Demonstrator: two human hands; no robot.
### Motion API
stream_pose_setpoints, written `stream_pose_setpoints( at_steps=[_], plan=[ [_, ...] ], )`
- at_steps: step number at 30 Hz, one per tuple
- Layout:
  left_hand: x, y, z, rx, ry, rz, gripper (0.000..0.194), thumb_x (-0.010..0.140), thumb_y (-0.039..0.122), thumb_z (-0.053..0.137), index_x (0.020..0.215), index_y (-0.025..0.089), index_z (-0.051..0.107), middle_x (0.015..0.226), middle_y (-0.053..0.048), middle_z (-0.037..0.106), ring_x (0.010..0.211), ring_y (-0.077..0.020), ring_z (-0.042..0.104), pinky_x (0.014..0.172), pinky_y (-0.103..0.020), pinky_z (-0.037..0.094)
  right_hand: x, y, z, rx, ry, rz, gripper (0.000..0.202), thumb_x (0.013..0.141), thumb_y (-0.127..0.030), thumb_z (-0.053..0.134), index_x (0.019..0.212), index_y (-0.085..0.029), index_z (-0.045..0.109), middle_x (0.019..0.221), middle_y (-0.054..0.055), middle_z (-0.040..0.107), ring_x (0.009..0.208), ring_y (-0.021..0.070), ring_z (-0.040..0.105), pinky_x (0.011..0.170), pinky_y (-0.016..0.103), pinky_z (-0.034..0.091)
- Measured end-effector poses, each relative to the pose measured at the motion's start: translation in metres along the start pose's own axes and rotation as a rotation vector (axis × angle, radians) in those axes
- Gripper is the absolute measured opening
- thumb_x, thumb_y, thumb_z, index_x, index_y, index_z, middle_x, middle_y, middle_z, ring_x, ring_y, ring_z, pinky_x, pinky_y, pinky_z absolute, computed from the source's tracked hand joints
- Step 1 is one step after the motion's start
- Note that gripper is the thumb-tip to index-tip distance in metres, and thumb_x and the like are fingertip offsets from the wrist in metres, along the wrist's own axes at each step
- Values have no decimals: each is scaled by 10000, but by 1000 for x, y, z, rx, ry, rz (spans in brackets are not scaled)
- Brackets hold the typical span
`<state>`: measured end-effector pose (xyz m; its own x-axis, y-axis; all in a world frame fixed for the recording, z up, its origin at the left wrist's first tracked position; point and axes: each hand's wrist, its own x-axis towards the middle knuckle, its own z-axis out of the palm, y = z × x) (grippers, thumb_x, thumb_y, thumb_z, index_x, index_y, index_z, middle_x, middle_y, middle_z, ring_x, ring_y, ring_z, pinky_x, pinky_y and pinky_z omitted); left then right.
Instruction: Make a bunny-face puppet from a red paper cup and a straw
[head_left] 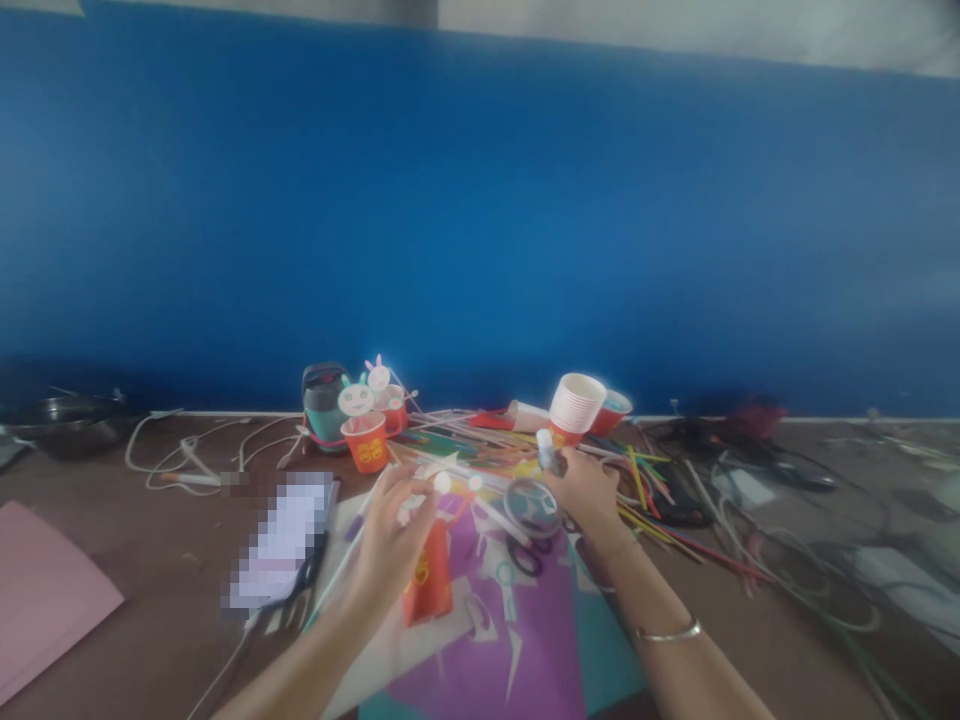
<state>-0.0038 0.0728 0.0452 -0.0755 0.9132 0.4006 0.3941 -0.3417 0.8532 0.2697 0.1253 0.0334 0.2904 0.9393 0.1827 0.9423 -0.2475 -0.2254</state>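
My left hand (396, 520) is closed in a pinch, with a small white round piece (442, 483) at its fingertips. Just beside it, an orange-red paper cup (429, 580) with yellow print is partly hidden by the hand. A glue stick (545, 450) with a white top stands up from my right hand (589, 488), whose fingers are wrapped round it. Between the hands lie a roll of clear tape (532, 506), dark-handled scissors (528, 556) and another white round piece (475, 483). Paper scraps are scattered on a purple sheet (544, 640).
Rabbit-faced figures stand in red cups (366, 447) by a teal container (321, 410). Stacked white-rimmed paper cups (576, 402) are behind my right hand. Coloured pipe cleaners (660, 525) spread rightward. A phone (281, 545), pink paper (49, 600) and white cables (180, 455) lie left.
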Motion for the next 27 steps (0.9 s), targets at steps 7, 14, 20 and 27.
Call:
stream_pose_setpoints(
  at_steps=[7,14,20,27],
  plan=[
    [0,0,0,18,-5,22,132,820,294,578,725,226,639,1072,-67,604,1084,-255,563,924,-386,431,-5,3,-2,-70,-37,-50,174,776,-226,566,911,-212,675,1099,96,676,1100,294,554,862,449,352],
    [-3,4,1,133,5,128,149,853,285,553,743,230,638,1087,-71,590,1080,-259,551,928,-415,431,-10,-10,-19,13,53,-60,185,801,-270,565,912,-185,686,1042,136,695,1053,330,577,867,484,381],
    [-13,9,-4,453,70,467,114,843,191,571,843,259,662,1191,-85,573,1173,-291,484,974,-444,388,-54,-66,-52,827,-268,-272,304,847,-435,533,702,-192,646,661,13,648,635,176,589,584,270,425],
    [-22,7,1,609,215,712,97,837,215,642,913,250,690,1198,-94,607,1183,-296,502,1049,-474,320,-89,-97,-39,938,-66,-307,206,800,-339,604,654,-194,613,726,23,642,744,187,590,730,302,440]
  ],
)
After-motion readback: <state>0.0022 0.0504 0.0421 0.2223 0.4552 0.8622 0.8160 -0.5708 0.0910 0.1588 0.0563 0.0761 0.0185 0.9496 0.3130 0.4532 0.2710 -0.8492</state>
